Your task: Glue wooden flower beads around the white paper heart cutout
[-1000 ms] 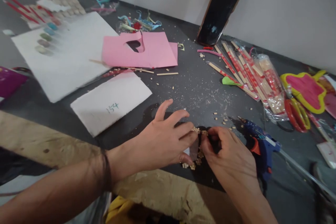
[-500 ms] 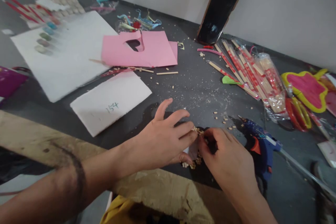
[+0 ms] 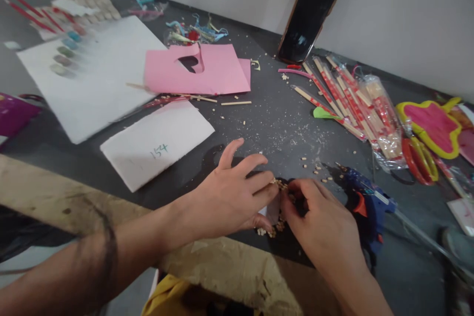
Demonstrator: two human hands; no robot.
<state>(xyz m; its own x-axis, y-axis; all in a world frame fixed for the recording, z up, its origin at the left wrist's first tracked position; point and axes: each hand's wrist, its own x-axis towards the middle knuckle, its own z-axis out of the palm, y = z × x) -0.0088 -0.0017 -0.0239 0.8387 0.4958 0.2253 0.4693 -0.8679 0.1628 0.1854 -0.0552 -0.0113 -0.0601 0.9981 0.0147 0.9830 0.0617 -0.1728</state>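
Note:
A small pale object [image 3: 273, 210] with small wooden bits [image 3: 272, 232] around its edge sits near the front edge of the dark table. My left hand [image 3: 233, 197] is on its left side, with thumb and a finger around it and the other fingers spread. Over its right edge, my right hand [image 3: 322, 222] is pinched, thumb against forefinger; whatever lies between those fingertips is too small to make out. More cut wooden bits [image 3: 316, 172] lie just beyond my right hand.
A blue glue gun [image 3: 370, 202] lies right of my right hand. Beyond are wrapped chopsticks [image 3: 348, 94], red-and-yellow scissors [image 3: 420, 160] and a leaning phone [image 3: 313, 10]. Leftward are a white board marked 154 [image 3: 157, 143], pink paper [image 3: 218, 69] and a large white sheet [image 3: 99, 79].

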